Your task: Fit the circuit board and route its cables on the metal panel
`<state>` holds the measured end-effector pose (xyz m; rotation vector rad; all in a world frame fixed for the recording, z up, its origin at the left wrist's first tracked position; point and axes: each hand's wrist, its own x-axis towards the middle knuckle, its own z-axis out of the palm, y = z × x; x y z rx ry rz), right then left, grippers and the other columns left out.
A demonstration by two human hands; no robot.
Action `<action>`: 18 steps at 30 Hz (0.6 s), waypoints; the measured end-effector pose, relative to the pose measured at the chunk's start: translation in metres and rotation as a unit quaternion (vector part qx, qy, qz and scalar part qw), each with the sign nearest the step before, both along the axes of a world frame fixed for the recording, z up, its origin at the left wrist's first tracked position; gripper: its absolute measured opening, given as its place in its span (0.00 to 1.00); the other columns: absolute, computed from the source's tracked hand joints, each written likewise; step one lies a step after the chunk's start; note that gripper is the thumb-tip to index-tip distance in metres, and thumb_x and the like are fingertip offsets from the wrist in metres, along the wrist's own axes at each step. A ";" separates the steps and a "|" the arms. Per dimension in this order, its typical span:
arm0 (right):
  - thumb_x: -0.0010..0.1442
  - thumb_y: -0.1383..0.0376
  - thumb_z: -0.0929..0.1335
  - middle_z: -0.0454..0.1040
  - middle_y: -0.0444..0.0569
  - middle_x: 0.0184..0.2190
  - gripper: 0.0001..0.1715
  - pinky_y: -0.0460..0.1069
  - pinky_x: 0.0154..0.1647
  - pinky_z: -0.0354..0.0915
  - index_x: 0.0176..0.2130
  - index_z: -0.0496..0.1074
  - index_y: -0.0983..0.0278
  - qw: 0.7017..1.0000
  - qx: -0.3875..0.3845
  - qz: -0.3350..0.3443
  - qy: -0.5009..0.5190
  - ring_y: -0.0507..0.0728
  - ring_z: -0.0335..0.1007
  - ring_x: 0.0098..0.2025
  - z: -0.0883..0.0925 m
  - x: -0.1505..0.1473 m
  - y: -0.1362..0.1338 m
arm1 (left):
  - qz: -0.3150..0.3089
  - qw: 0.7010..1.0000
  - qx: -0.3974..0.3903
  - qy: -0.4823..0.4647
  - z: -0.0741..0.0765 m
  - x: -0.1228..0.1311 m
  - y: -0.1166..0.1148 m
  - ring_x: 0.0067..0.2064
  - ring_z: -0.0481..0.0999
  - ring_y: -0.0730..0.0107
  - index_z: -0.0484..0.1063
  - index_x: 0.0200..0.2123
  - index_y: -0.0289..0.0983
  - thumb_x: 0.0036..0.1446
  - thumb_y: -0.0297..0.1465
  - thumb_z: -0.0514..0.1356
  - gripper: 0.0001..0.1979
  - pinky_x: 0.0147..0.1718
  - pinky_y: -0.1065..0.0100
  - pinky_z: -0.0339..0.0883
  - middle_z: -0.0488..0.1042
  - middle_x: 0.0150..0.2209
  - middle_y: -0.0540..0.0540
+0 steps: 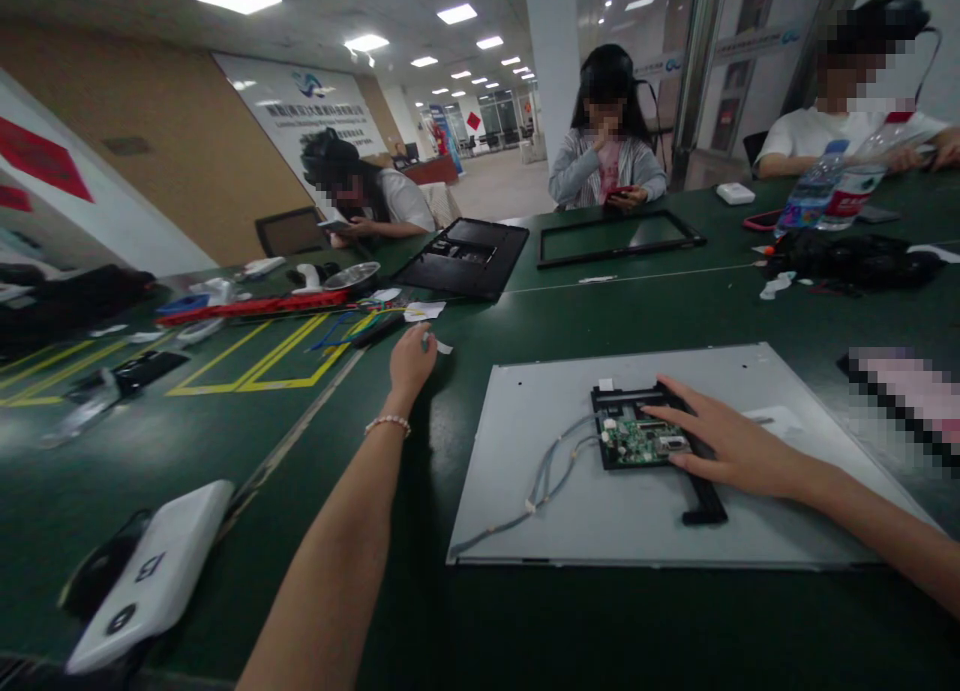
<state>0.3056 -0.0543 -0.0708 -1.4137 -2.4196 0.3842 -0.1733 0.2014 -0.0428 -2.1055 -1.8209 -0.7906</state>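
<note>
the right hand (pixel 739 453), fingers spread, lies over a black bracket (pixel 705 501) and green circuit board (pixel 634 443), gray panel (pixel 540 411) beneath; farther off, the left hand (pixel 412 359) curls beside a white scrap (pixel 443 347), grip impossible to tell; beyond it lies a black cover (pixel 499 256).

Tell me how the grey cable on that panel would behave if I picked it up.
The cable is probably floppy, since it lies in loose bends. It looks thin, so likely light. Pulling it might tug the circuit board, as it runs to white connectors there.
</note>
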 end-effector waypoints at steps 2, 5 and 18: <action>0.64 0.47 0.63 0.36 0.50 0.73 0.37 0.66 0.64 0.55 0.67 0.56 0.53 1.000 0.004 0.002 -0.002 0.69 0.49 0.68 0.000 0.001 0.001 | -0.010 0.998 0.021 -0.057 -0.001 0.006 0.000 0.52 0.74 0.56 0.73 0.51 0.33 0.63 0.33 0.50 0.19 0.53 0.61 0.63 0.75 0.51 0.38; 0.64 0.47 0.62 0.36 0.51 0.73 0.36 0.66 0.64 0.55 0.67 0.56 0.53 1.000 0.006 0.002 0.000 0.69 0.49 0.68 0.000 0.002 0.000 | -0.037 0.985 0.035 -0.164 0.006 0.029 -0.006 0.41 0.78 0.61 0.76 0.45 0.33 0.62 0.32 0.51 0.16 0.45 0.63 0.68 0.79 0.39 0.42; 0.64 0.49 0.63 0.39 0.52 0.72 0.36 0.69 0.62 0.58 0.67 0.56 0.54 0.999 0.040 0.012 0.001 0.71 0.52 0.67 0.003 0.006 -0.001 | -0.319 0.803 -0.216 -0.454 0.032 0.185 -0.161 0.41 0.79 0.67 0.75 0.44 0.34 0.55 0.28 0.59 0.13 0.38 0.69 0.71 0.78 0.46 0.42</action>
